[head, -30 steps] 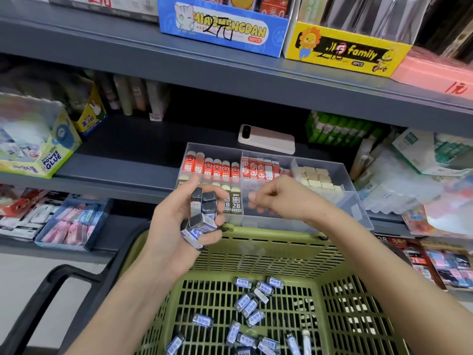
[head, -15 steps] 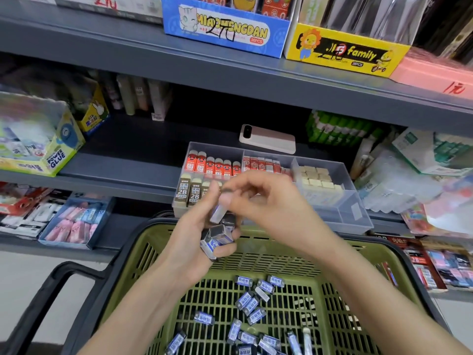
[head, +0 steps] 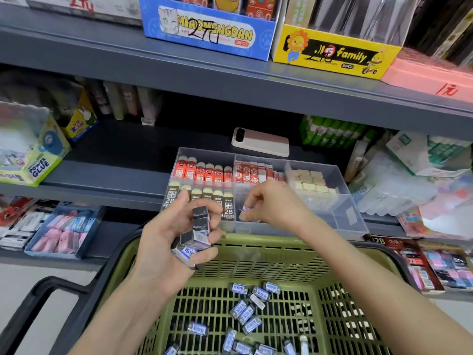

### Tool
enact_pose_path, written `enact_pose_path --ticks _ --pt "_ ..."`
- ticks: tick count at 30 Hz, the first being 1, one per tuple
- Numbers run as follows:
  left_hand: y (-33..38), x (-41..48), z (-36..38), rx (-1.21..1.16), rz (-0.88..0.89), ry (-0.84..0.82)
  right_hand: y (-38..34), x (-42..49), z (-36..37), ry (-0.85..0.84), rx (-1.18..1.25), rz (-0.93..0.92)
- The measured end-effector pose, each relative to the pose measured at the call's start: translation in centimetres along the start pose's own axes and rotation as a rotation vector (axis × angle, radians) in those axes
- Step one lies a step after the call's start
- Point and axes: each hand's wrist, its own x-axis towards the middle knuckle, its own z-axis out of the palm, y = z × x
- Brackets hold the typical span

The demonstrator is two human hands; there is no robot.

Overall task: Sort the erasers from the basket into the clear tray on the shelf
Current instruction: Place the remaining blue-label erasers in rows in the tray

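Note:
My left hand [head: 169, 239] grips a stack of several black erasers in blue-and-white sleeves [head: 198, 230] above the near-left rim of the green basket [head: 281, 257]. My right hand [head: 271, 203] pinches one such eraser [head: 245, 210] low in the front middle compartment of the clear tray [head: 353, 216] on the shelf. The tray's left compartment holds rows of red and brown 2B erasers [head: 204, 185], its right one cream blocks [head: 311, 181]. Several more blue-sleeved erasers [head: 247, 313] lie loose on the basket floor.
A pink phone [head: 261, 142] lies behind the tray. A Power Glue box [head: 33, 149] stands at the left, a blue tray of pink erasers [head: 64, 231] on the lower shelf. Packets crowd the right. The shelf board above [head: 230, 80] overhangs the tray.
My right hand took one eraser from the stack in my left hand and moved it right and forward into the tray's middle compartment. The left hand kept its stack.

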Motion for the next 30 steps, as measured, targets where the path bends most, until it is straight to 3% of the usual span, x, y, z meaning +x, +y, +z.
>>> enact_pose_path --ticks 2,9,14,16,18,21,23,27,30 --pt "0.1 0.0 0.0 -0.015 0.001 -0.001 0.0 0.4 0.5 -0.042 -0.048 0.020" --pt "0.1 0.0 -0.1 -0.039 -0.008 -0.012 1.0 0.4 0.0 -0.190 0.199 0.135" --pt "0.0 0.1 0.0 -0.027 -0.012 0.000 0.9 -0.1 -0.4 -0.261 0.146 0.097" --pt "0.0 0.1 0.0 -0.027 -0.011 0.000 0.3 -0.6 -0.6 -0.193 0.058 0.037" --pt "0.0 0.1 0.0 -0.027 -0.009 -0.002 -0.4 -1.5 -0.5 -0.002 0.024 -0.058" --pt "-0.1 0.0 0.0 -0.015 0.006 -0.006 -2.6 -3.5 -0.7 0.160 0.313 -0.241" --pt "-0.1 0.0 0.1 0.005 0.021 -0.011 -4.2 -4.6 -0.8 0.099 0.418 -0.317" --pt "-0.2 -0.2 0.1 0.057 0.029 -0.003 -5.7 -4.9 0.0 0.051 0.285 -0.319" --pt "-0.2 -0.1 0.0 0.069 0.034 -0.027 -5.8 -4.9 -0.2 -0.054 0.610 -0.260"
